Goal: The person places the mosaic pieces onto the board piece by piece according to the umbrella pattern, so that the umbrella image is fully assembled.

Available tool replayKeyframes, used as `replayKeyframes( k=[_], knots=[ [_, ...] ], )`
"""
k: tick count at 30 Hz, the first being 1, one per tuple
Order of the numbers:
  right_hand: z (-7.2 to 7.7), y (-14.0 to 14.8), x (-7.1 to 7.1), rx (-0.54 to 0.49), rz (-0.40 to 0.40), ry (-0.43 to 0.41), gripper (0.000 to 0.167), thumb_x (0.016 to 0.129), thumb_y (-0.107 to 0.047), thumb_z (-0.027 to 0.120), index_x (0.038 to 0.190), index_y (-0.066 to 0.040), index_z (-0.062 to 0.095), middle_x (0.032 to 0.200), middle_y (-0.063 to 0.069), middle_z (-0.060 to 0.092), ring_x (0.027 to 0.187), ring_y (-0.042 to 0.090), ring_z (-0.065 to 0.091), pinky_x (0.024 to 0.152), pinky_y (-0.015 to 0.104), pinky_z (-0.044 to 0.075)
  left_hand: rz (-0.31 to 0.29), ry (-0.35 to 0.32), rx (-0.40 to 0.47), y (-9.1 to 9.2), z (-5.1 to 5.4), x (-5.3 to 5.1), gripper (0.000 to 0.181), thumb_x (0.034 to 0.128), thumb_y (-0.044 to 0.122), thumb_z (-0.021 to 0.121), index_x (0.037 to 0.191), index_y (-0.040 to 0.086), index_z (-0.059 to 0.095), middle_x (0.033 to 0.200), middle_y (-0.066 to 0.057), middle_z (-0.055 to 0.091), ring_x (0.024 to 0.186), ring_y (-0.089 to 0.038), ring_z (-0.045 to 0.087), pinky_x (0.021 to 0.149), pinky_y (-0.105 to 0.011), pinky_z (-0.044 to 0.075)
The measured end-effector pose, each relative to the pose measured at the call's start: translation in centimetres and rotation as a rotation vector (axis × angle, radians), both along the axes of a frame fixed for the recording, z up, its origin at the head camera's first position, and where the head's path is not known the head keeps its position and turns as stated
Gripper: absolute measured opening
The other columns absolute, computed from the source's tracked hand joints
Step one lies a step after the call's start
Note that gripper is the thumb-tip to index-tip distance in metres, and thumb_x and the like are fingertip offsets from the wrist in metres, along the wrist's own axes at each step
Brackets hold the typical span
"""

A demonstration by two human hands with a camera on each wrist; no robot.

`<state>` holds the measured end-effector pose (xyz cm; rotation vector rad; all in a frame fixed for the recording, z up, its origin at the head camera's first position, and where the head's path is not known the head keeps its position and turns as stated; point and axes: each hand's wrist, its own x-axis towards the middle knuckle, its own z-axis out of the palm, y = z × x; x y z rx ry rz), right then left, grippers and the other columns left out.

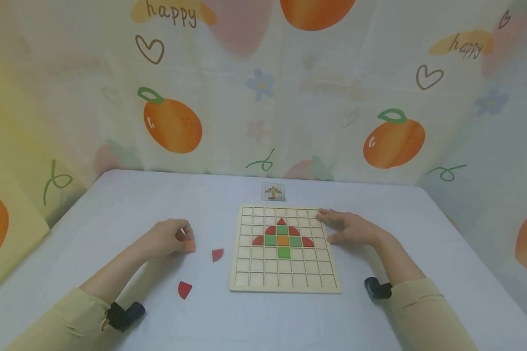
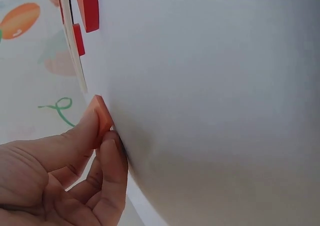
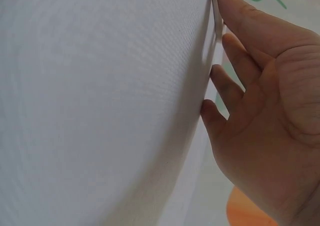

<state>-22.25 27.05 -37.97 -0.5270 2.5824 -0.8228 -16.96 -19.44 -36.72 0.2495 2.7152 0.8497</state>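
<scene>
My left hand point(image 1: 169, 236) pinches an orange square tile point(image 2: 102, 117) between thumb and fingers, low over the white table, left of the wooden grid board point(image 1: 256, 279). The board carries red, green and orange tiles in a tree-like pattern, with an orange square point(image 1: 283, 240) in the middle and a green square point(image 1: 284, 252) at the bottom. Fingers and thumb of my right hand point(image 1: 351, 228) touch the board's right edge, spread and fairly straight. Two red quarter-round tiles, one nearer the board point(image 1: 217, 255) and one nearer me point(image 1: 185, 289), lie on the table.
Behind the board lies a small card point(image 1: 273, 192) printed with a similar coloured pattern on a grid. A fruit-printed curtain point(image 1: 228, 122) hangs along the table's back edge. Dark wrist cameras sit on both forearms, close to the tabletop.
</scene>
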Motion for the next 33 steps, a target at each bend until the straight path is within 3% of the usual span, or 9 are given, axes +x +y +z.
replayKeyframes(
  k=[10, 16, 26, 31, 33],
  knots=[
    [-0.1, 0.1, 0.0, 0.0, 0.001, 0.002, 0.066, 0.086, -0.023, 0.072, 0.147, -0.016, 0.048, 0.163, 0.006, 0.03, 0.154, 0.038, 0.015, 0.121, 0.062, 0.015, -0.017, 0.068, 0.015, 1.4, 0.0, -0.7, 0.015, 0.0864, 0.016, 0.073, 0.092, 0.009, 0.061, 0.087, -0.007, 0.063, 0.077, -0.018, 0.054, 0.066, -0.028, 0.045],
    [-0.1, 0.0, -0.1, 0.016, -0.012, -0.004, 0.066, 0.086, -0.025, 0.073, 0.146, -0.019, 0.049, 0.164, 0.005, 0.03, 0.154, 0.037, 0.015, 0.121, 0.063, 0.016, -0.027, 0.13, 0.051, 2.9, 0.6, -0.8, 0.006, 0.0863, 0.009, 0.069, 0.09, 0.01, 0.064, 0.086, -0.006, 0.063, 0.076, -0.017, 0.056, 0.065, -0.026, 0.047],
    [0.0, 0.0, 0.0, 0.024, -0.006, 0.009, 0.065, 0.086, -0.024, 0.072, 0.146, -0.019, 0.048, 0.164, 0.004, 0.03, 0.154, 0.037, 0.016, 0.121, 0.063, 0.016, -0.077, 0.107, 0.122, 6.1, 1.3, -0.6, 0.008, 0.0851, 0.012, 0.073, 0.09, 0.01, 0.066, 0.085, -0.003, 0.064, 0.075, -0.014, 0.057, 0.065, -0.026, 0.047],
    [-0.1, 0.1, -0.1, 0.025, 0.0, 0.011, 0.066, 0.086, -0.025, 0.072, 0.147, -0.019, 0.048, 0.164, 0.005, 0.03, 0.154, 0.037, 0.016, 0.121, 0.063, 0.016, -0.093, 0.047, 0.143, 8.2, 1.3, -0.1, 0.012, 0.084, 0.013, 0.075, 0.091, 0.01, 0.067, 0.09, -0.002, 0.067, 0.078, -0.013, 0.058, 0.065, -0.025, 0.047],
    [-0.2, 0.1, -0.2, 0.029, 0.002, 0.012, 0.066, 0.086, -0.027, 0.072, 0.146, -0.019, 0.048, 0.164, 0.005, 0.03, 0.154, 0.037, 0.017, 0.12, 0.064, 0.017, -0.1, 0.019, 0.172, 8.9, 1.3, 0.0, 0.012, 0.0842, 0.015, 0.076, 0.091, 0.011, 0.067, 0.09, -0.002, 0.067, 0.069, -0.013, 0.056, 0.059, -0.025, 0.046]
  ],
)
